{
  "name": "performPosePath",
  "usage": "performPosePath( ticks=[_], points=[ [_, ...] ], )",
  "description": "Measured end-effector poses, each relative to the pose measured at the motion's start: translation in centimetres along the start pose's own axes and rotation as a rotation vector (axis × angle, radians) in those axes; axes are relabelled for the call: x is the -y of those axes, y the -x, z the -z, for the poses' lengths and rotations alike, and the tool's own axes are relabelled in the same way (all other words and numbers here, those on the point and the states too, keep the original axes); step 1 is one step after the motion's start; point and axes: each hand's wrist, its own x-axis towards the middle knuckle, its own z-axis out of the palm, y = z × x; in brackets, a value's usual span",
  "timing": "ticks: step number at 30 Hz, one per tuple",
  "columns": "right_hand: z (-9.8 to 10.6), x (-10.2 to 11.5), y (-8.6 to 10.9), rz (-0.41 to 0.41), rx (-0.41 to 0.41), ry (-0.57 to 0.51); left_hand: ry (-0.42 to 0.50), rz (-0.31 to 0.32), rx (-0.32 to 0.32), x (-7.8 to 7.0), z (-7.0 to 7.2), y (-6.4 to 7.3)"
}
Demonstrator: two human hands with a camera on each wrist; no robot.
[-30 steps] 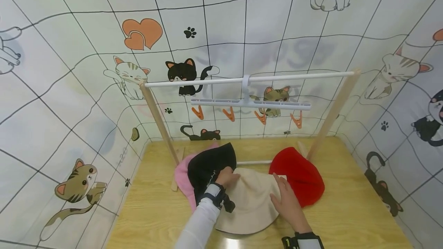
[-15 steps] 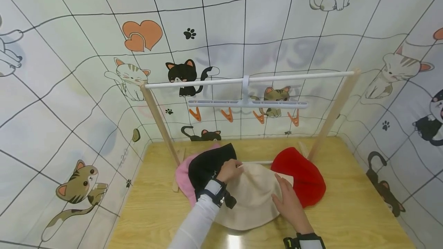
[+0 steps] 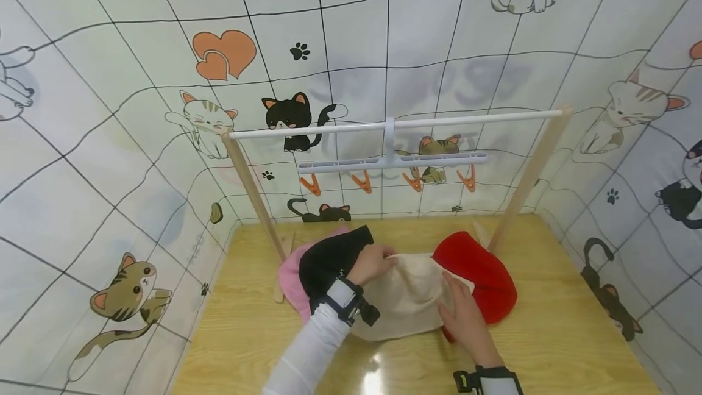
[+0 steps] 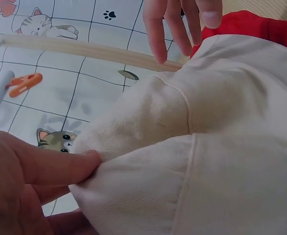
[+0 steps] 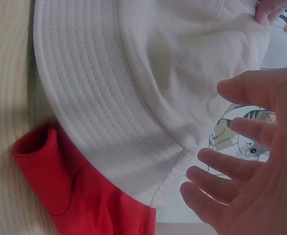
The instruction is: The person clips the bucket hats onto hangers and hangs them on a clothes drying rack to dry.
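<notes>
A cream bucket hat [image 3: 408, 306] with a stitched brim [image 5: 92, 98] is lifted at its crown over the middle of the table. My left hand [image 3: 373, 265] pinches the crown fabric between thumb and fingers, as the left wrist view shows up close. Beside the hat's right side is my right hand [image 3: 466, 325], its fingers extended and spread, curled round nothing. In the right wrist view those fingertips [image 5: 209, 156] are right by the crown and brim. A red hat [image 3: 477, 276] lies behind the right hand, partly covered by the cream one.
Left of the cream hat lie a black hat [image 3: 323, 267] and a pink hat [image 3: 290, 285], overlapping. Behind stands a wooden-legged rack [image 3: 529, 181] with a white rod [image 3: 466, 120]. From it hangs a white hanger [image 3: 351, 165] carrying several orange clips [image 3: 362, 181].
My left hand has moved up and to the right, raising the cream hat's crown; its brim has drawn back from the table's front. The right hand has shifted slightly rightward.
</notes>
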Motion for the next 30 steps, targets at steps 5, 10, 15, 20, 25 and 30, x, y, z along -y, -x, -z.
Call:
performPosePath(
  ticks=[5, 10, 15, 20, 25, 30],
  points=[
    [1.0, 0.3, -0.3, -0.004, -0.012, 0.0, 0.002, -0.022, -0.01, -0.9, 0.6, -0.2],
    [2.2, 0.5, -0.7, 0.045, -0.063, -0.001, -0.019, -0.05, -0.007, -1.4, 1.2, -0.4],
    [3.6, 0.7, -1.4, 0.074, -0.098, 0.011, -0.039, -0.077, -0.01, -2.0, 1.6, -0.6],
    [4.7, 1.0, -2.3, 0.079, -0.111, 0.031, -0.041, -0.094, -0.013, -2.5, 1.7, -0.9],
    [6.1, 1.5, -3.2, 0.069, -0.113, 0.049, -0.046, -0.109, 0.023, -2.9, 1.7, -1.1],
    [7.1, 1.9, -4.5, 0.08, -0.15, 0.079, -0.106, -0.153, 0.062, -3.1, 1.7, -1.5]
  ],
)
